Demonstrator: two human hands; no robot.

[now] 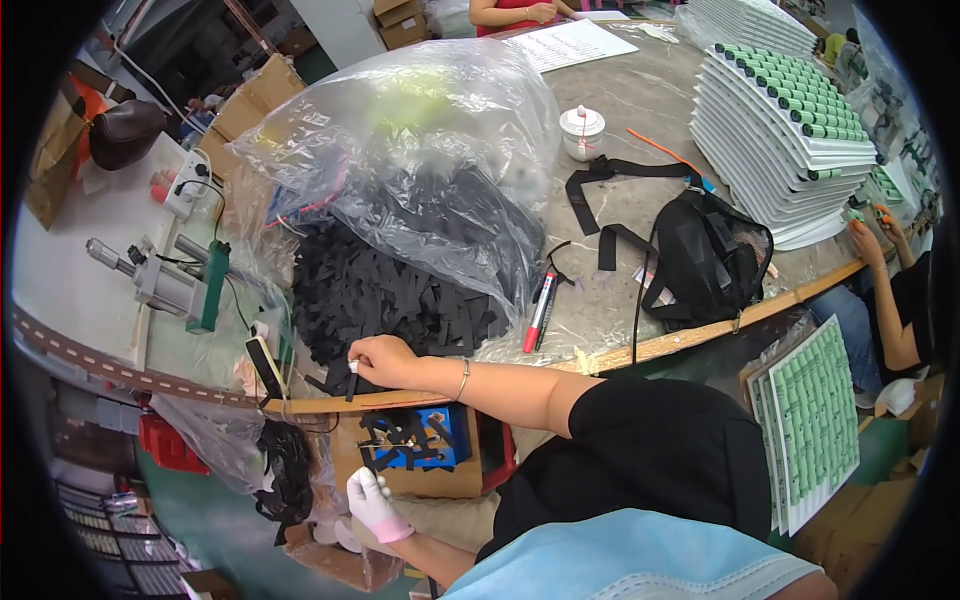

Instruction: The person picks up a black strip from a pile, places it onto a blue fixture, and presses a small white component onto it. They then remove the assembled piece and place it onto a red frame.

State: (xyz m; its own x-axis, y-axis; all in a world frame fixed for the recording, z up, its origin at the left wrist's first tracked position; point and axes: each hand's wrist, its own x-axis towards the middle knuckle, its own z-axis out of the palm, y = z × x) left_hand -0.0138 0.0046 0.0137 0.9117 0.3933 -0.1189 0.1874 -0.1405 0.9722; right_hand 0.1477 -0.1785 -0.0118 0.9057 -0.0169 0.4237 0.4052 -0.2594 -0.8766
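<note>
My right hand (383,362) is bare, with a bracelet on its wrist and something white on a finger. It is closed at the table edge, and its fingers pinch a short black strap piece (351,388) that hangs down. Beyond it lies a big heap of black strap pieces (390,290), partly under a clear plastic bag (440,110). Lower down, my left hand (374,505) wears a white glove with a pink cuff, its fingers curled together; what they hold, if anything, is hidden. Just above it, more black strips lie on a blue box (456,436).
A metal and green clamp-like device (180,285) stands on the left. On the table are a red marker (539,315), a lidded white cup (582,133), a black mesh bag (705,255) and stacked trays of green cylinders (785,150). Other people sit right and at the back.
</note>
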